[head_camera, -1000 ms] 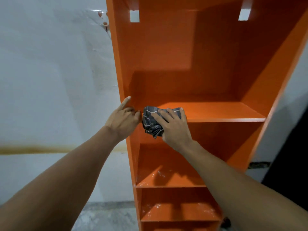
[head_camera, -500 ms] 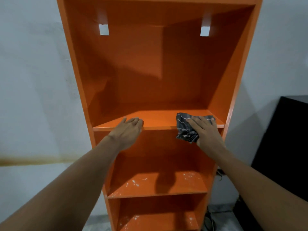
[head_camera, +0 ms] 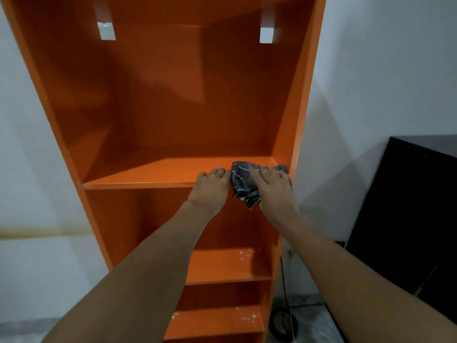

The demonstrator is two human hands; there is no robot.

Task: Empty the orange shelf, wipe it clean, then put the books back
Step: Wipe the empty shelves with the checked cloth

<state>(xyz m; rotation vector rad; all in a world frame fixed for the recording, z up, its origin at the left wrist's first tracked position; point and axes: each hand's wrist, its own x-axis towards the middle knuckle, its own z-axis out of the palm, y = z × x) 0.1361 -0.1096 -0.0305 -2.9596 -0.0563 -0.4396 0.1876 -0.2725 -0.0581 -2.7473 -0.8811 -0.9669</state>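
Right hand [head_camera: 274,191] presses the cloth [head_camera: 243,185] at the right end of the shelf [head_camera: 148,175], fingers spread flat. Left hand [head_camera: 212,188] rests just beside it, fingers together. The cloth looks soft, light and bunchy, probably best pinned under the palm.

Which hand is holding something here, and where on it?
The right hand presses flat on top of the cloth at the shelf edge; the left hand holds nothing.

Cloth [head_camera: 243,186] on shelf board [head_camera: 148,178], right end, under right hand [head_camera: 275,191]
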